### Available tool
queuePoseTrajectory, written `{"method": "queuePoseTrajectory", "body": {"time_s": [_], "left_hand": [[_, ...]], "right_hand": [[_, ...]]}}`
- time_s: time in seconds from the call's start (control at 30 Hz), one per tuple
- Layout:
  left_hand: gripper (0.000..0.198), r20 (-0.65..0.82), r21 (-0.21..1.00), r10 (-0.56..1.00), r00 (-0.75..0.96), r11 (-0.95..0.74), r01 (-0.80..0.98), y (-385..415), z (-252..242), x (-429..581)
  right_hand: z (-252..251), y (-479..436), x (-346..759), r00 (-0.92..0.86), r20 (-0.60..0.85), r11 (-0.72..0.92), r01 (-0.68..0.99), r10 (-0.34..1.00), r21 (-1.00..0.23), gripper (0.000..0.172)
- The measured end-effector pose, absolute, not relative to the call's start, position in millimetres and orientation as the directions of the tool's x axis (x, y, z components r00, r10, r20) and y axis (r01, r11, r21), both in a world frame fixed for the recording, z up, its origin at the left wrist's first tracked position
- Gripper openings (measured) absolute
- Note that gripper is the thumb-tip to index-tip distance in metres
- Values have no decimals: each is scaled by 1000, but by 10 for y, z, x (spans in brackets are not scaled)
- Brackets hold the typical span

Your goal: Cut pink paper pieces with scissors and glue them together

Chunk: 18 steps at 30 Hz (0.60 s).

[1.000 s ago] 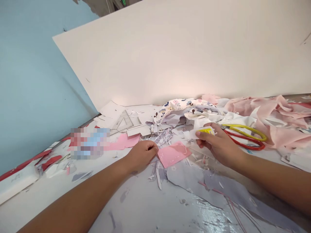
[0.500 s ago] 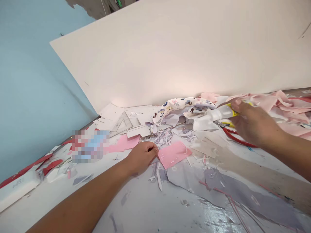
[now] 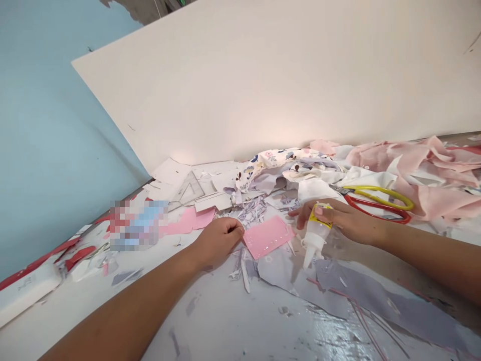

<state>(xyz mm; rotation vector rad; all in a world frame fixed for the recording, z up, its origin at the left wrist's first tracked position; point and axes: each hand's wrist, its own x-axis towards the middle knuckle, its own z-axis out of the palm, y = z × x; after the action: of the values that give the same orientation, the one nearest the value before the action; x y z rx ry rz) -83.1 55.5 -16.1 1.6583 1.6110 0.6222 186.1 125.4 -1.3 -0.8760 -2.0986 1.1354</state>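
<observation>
My left hand (image 3: 220,241) pinches the left corner of a small pink card (image 3: 267,238), which lies on the white table. Wet, shiny dots of what looks like glue show on the card's lower edge and right side. In my right hand (image 3: 343,220) is a clear glue bottle (image 3: 317,233) with a yellow label, its nozzle tipped downward just right of the card. Shredded paper strips (image 3: 252,209) lie behind the card, and a grey-lilac sheet (image 3: 289,276) lies in front of it.
Scissors (image 3: 379,200) with one yellow and one red handle lie behind my right hand. Floral fabric (image 3: 270,159) and pink cloth (image 3: 432,160) are heaped along the upright white board (image 3: 278,80). A clear set square (image 3: 191,188) and more pink pieces (image 3: 197,219) lie to the left.
My right hand has moved left and nearer with the glue bottle, turning its nozzle from leftward to downward. The scissors are now uncovered. My left hand stays on the pink card.
</observation>
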Motion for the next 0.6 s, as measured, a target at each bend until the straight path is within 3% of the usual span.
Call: {"method": "queuePoseTrajectory", "body": {"time_s": [0.07,0.3,0.47,0.6], "left_hand": [[19,-143,770,985,98,48,637,557,-156,-831],[20,-131,760,987,96,37,649,546,-133,-825],[21,-131,760,987,91,41,649,553,-148,-822],[21,-119,759,989,91,32,650,553,-154,-829]], "right_hand": [[-7,1275,1865,-739,131,461,261,660,-848,40],[-32,1309,1876,-731,173,516,275,661,-811,33],[28,1252,1860,-699,229,326,6,677,-945,35],[171,1285,1893,-628,250,185,-169,737,-968,37]]}}
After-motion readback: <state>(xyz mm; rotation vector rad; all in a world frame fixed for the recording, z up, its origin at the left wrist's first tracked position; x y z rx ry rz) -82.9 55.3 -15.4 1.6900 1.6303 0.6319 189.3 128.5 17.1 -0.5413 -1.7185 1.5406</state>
